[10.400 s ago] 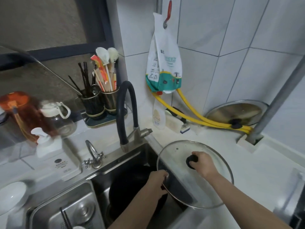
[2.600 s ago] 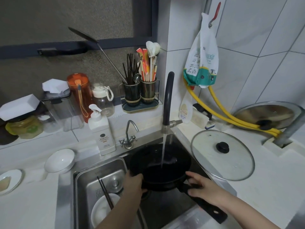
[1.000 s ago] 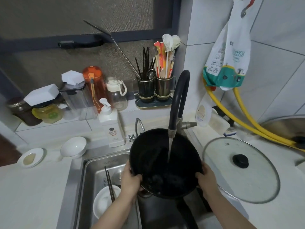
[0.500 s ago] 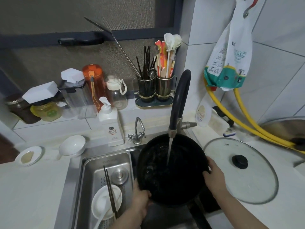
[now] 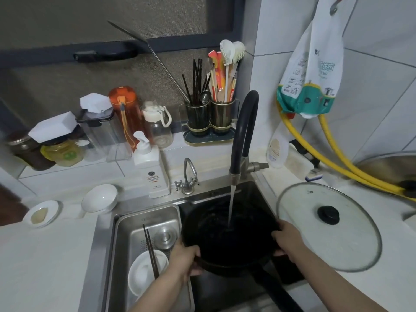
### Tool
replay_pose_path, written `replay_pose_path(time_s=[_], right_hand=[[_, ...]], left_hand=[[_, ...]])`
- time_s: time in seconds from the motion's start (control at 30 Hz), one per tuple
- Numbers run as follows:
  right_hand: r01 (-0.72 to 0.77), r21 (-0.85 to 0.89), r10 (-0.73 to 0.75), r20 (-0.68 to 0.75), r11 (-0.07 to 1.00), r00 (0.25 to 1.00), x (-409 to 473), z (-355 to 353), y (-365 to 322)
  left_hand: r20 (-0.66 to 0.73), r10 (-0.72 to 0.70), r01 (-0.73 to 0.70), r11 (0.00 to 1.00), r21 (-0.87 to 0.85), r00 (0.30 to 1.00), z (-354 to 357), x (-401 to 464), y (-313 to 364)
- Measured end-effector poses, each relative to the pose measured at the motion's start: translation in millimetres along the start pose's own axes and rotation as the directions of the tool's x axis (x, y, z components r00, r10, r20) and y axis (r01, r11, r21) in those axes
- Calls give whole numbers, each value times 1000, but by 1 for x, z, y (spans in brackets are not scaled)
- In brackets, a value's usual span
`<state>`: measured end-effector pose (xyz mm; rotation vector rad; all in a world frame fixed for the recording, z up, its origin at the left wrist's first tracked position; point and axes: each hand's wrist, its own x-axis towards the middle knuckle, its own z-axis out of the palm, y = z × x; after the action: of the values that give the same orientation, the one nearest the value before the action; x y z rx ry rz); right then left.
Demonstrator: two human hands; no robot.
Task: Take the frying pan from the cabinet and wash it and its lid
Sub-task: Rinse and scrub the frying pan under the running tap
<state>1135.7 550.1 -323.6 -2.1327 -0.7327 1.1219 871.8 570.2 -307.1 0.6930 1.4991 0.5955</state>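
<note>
The black frying pan [image 5: 227,239] is held level over the dark sink basin [image 5: 252,190], its handle pointing toward me at the lower right. Water runs from the black faucet [image 5: 244,131] into the pan's middle. My left hand [image 5: 183,258] grips the pan's near-left rim. My right hand [image 5: 288,239] grips the right rim. The glass lid [image 5: 351,242] with a black knob lies flat on the white counter, right of the sink and apart from both hands.
A steel drain tray [image 5: 148,217] left of the basin holds a white bowl and chopsticks. A soap dispenser [image 5: 150,170], small tap, white bowls, jars and a utensil holder [image 5: 210,118] line the back. Yellow hoses [image 5: 337,167] and a steel lid lie at the right.
The pan has come down from a steep tilt toward me to nearly level under the running water. My left hand slid to the near-left rim; the lid has stayed on the counter.
</note>
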Motion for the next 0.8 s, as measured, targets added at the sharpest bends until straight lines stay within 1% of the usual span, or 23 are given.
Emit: replay_pose_path(time_s=[0.07,0.13,0.27,0.33,0.4,0.5,0.6,0.67,0.73,0.8], right_hand=[[-18,-13,18,24,1000,1000,3,1,1],[-1,-24,1,33,1000,999,5,2,1],[148,-91,-151,-18,985,988,6,4,-1],[198,-46,-200,-46,979,979,7,5,1],[219,6,-218,-76,976,973,8,4,2],[187,114,-180,-71,976,981,10,5,7],[75,250,-72,-24,965,997,8,11,13],[-3,342,-5,23,940,1000,5,16,16],[-66,389,42,70,919,997,2,17,16],[-93,367,60,100,925,993,4,14,17]], left_hand=[[5,-11,11,1000,-13,1000,-1,-1,1],[17,-30,31,999,-40,999,-1,-2,2],[-14,-62,60,991,-116,998,2,2,-9],[-59,-20,12,989,-146,998,8,5,-17],[-110,65,-81,986,-146,992,14,8,-20],[-159,200,-213,974,-73,967,17,10,-15],[-171,315,-313,949,37,934,13,9,-4],[-149,396,-376,915,146,906,8,6,2],[-124,428,-383,882,275,895,3,7,4],[-106,379,-318,874,368,919,0,12,1]])
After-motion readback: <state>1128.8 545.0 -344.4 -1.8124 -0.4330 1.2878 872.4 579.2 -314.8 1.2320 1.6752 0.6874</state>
